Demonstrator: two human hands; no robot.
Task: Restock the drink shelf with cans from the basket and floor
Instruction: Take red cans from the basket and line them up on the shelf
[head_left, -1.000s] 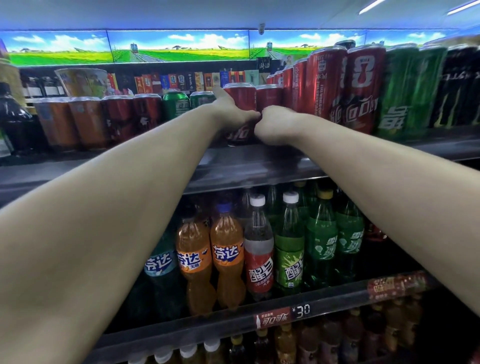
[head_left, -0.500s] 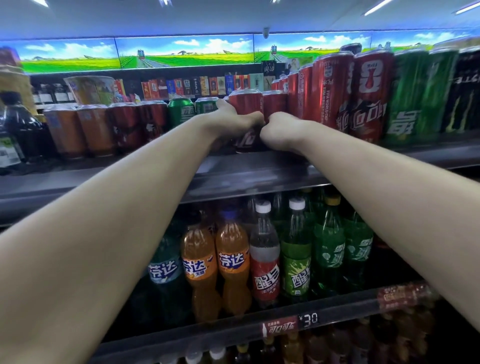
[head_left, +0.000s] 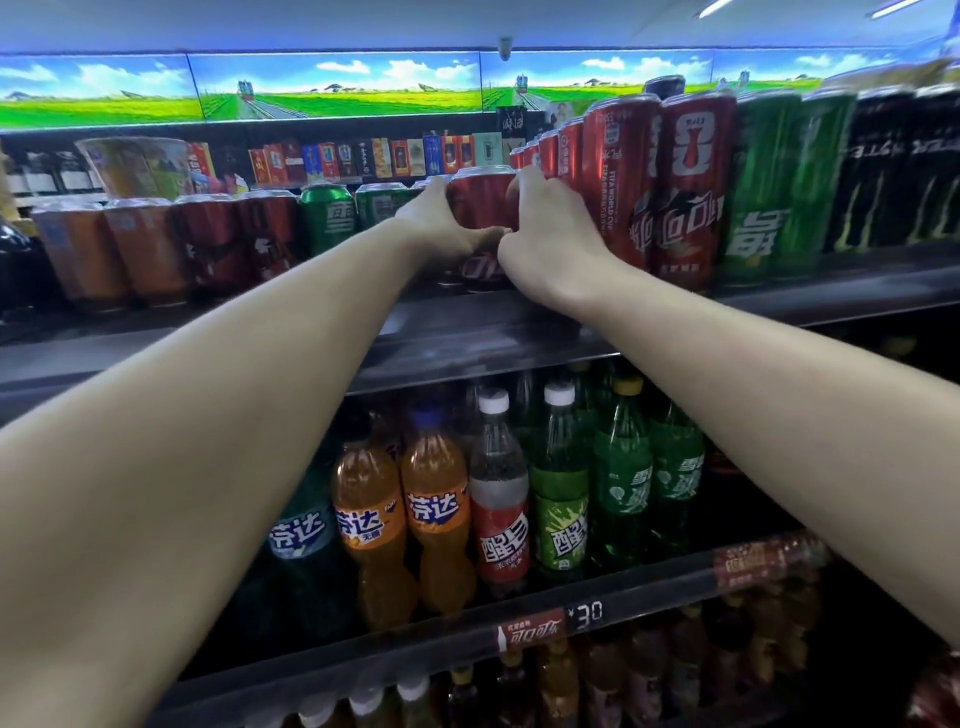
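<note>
Both arms reach up to the top drink shelf (head_left: 467, 332). A short red cola can (head_left: 480, 200) stands there between my hands. My left hand (head_left: 441, 228) wraps its left side. My right hand (head_left: 550, 244) grips a second red can just to the right, which the fingers mostly hide. Tall red cola cans (head_left: 621, 171) stand in a row right beside my right hand. Short green cans (head_left: 327, 215) stand to the left of my left hand. The basket and the floor are out of view.
Shrink-wrapped packs of red and orange cans (head_left: 156, 244) fill the shelf's left. Tall green cans (head_left: 763, 187) and black cans (head_left: 878, 166) stand at the right. Soda bottles (head_left: 498, 493) crowd the shelf below, behind a price rail (head_left: 587, 618).
My hands have shifted a little on the cans, the right fingers now reaching over the top of the right can. The camera has moved slightly, so the shelf sits a bit lower in view.
</note>
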